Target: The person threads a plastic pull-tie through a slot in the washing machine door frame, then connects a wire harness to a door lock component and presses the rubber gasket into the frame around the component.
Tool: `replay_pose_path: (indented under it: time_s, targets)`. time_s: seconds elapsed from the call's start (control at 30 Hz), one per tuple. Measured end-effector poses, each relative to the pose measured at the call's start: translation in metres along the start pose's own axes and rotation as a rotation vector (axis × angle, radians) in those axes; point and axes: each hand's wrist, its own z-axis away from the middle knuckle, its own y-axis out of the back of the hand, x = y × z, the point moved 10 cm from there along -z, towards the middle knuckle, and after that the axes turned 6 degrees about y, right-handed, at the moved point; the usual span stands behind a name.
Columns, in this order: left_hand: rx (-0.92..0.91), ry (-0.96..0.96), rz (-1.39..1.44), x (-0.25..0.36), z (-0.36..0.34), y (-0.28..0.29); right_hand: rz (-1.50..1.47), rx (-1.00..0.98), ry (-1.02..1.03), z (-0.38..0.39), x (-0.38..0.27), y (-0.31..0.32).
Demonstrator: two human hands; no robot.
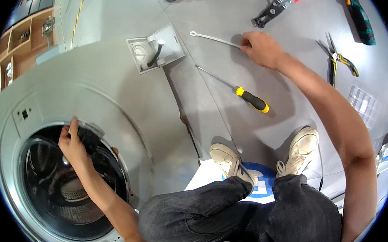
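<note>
- Grey floor: carries the loose tools.
- Washer: L side of view, front-load type, pale body, round opening uncovered.
- Shelf: far upper L, wood, w/ small items.
- Drum: shiny metal, inside opening.
- L hand: at opening's rim, fingertips close together, next to blk seal, which is bunched there; can't tell if grip holds it.
- R hand: low over floor, grip closed on one end of wrench.
- Box: clear plastic, compartments, far R.
- Hatch: open, washer's lower corner; blk hose w/ white tip sticks out.
- Wrench: silver, ring end pointing L, toward hatch.
- Screwdriver: yel/blk, on floor btwn wrench & shoes.
- Needle-nose pliers: yel/blk, R of R hand, jaws apart.
- Red-handled pliers: on floor beyond R hand.
</note>
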Motion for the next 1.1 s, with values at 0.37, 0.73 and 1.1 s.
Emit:
replay_pose_path:
  time_s: [0.37, 0.73, 1.1]
  targets:
    - [0.110, 0.100, -0.041, 0.011, 0.021, 0.000, -0.192, 0.261, 0.281, 0.011, 0.007, 0.043]
    - [0.181, 0.218, -0.135, 0.017, 0.030, -0.010, -0.185, 0.292, 0.381, 0.009, 0.008, 0.043]
    - [0.236, 0.206, -0.149, 0.020, 0.031, -0.009, -0.059, 0.275, 0.335, 0.002, 0.003, 0.042]
